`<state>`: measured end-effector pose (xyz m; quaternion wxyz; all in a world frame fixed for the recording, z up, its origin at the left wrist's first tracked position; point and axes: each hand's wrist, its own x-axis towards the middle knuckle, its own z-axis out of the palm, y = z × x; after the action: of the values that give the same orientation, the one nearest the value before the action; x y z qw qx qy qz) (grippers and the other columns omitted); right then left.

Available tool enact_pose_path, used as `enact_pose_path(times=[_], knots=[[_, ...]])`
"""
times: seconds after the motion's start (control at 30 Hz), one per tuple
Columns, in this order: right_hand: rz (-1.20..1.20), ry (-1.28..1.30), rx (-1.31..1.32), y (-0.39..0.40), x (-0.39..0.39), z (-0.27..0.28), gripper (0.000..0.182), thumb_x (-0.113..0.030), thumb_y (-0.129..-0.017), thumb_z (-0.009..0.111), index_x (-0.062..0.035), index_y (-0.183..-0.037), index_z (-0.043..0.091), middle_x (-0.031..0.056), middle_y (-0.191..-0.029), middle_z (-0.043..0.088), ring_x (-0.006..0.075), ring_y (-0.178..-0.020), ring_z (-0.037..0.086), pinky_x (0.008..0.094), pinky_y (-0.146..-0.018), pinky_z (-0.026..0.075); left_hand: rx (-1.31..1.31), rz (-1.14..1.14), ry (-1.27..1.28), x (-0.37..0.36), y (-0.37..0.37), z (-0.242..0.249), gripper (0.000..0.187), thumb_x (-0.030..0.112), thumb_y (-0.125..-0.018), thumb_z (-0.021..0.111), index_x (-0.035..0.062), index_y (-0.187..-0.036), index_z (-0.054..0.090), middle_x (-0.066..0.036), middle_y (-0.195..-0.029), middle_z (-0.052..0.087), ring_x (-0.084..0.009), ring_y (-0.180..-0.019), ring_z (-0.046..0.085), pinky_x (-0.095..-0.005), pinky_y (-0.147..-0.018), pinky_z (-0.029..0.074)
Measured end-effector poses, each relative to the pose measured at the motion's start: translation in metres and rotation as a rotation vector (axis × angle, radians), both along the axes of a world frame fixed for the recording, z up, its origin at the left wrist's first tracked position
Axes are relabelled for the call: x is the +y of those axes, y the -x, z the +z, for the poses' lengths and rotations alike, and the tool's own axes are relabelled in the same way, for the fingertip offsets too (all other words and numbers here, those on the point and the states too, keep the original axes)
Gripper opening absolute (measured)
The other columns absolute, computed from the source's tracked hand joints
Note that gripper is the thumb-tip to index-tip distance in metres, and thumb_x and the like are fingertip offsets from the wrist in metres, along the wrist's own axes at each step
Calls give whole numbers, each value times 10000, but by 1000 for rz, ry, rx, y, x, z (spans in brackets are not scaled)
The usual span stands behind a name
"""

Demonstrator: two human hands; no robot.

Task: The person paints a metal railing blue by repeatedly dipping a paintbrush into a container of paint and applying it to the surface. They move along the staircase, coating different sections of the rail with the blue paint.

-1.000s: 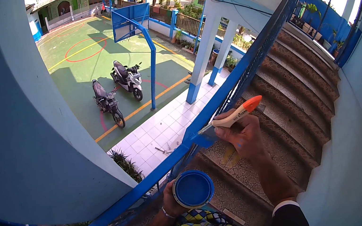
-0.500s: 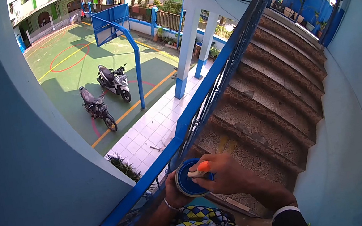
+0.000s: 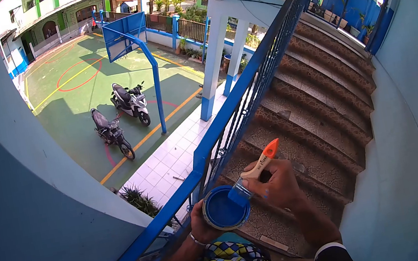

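Observation:
My left hand [image 3: 202, 224] is wrapped round the side of an open paint can [image 3: 207, 220] holding blue paint [image 3: 224, 211]. Between the thumb and fingers of my right hand [image 3: 278, 185] is a paintbrush [image 3: 256, 171] with a pale wooden handle and an orange tip. Its handle slants up to the right. Blue-coated bristles [image 3: 239, 194] overlap the right rim of the can in this view. A few blue specks mark my right hand. Just beyond the can runs the blue metal handrail [image 3: 176, 196].
Brown patterned stairs [image 3: 298, 132] climb to the upper right beside a pale blue wall [image 3: 404, 175]. Past the railing lie white floor tiles [image 3: 170, 164] and a green court with two motorbikes [image 3: 130, 104] and a basketball hoop post [image 3: 159, 94]. A curved wall [image 3: 51, 212] stands at left.
My right hand has drawn the paintbrush up and rightward out of the can, its handle now tilted up, with blue bristles showing. My left hand keeps the can in nearly the same spot.

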<state>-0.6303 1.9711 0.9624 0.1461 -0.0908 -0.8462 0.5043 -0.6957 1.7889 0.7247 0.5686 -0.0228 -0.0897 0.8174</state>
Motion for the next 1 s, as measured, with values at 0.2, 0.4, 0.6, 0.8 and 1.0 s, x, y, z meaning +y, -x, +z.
enact_pose_path(times=[0.2, 0.4, 0.6, 0.8, 1.0], knots=[[-138, -46, 38, 10, 62, 3, 226, -68, -871, 829, 46, -1054, 762, 116, -926, 785, 135, -835, 746, 287, -736, 600, 48, 33, 45, 43, 14, -2, 640, 499, -968, 570, 107, -1472, 590, -177, -1493, 606, -384, -1349, 597, -640, -1122, 461], [-199, 733, 339, 62, 164, -1, 186, -59, -958, 729, 10, -1122, 678, 85, -1023, 745, 156, -804, 749, 319, -733, 657, 5, 52, 6, 96, 20, -12, 614, 516, -959, 584, 148, -1449, 620, -146, -1490, 610, -373, -1351, 589, -660, -1117, 451], [-139, 805, 478, 160, 254, 30, 350, -21, -931, 778, -33, -1242, 617, 49, -1049, 710, 127, -860, 721, 271, -711, 617, 36, 111, 82, 138, 24, -13, 590, 504, -958, 602, 139, -1421, 643, -134, -1483, 618, -370, -1353, 588, -660, -1142, 430], [-124, -44, 374, 252, 286, 84, 325, -67, -889, 810, 47, -1174, 703, 102, -1053, 747, 215, -915, 729, 344, -839, 564, -7, 115, 159, 165, 31, -5, 542, 470, -968, 605, 129, -1386, 662, -124, -1398, 677, -333, -1298, 630, -611, -1152, 449], [-361, -521, 432, 296, 327, 114, 330, -62, -882, 791, 29, -1185, 697, 182, -1094, 768, 328, -1008, 759, 413, -898, 571, -36, 93, 116, 192, 50, -16, 521, 458, -977, 590, 126, -1371, 669, -123, -1397, 678, -332, -1292, 633, -611, -1133, 468]])
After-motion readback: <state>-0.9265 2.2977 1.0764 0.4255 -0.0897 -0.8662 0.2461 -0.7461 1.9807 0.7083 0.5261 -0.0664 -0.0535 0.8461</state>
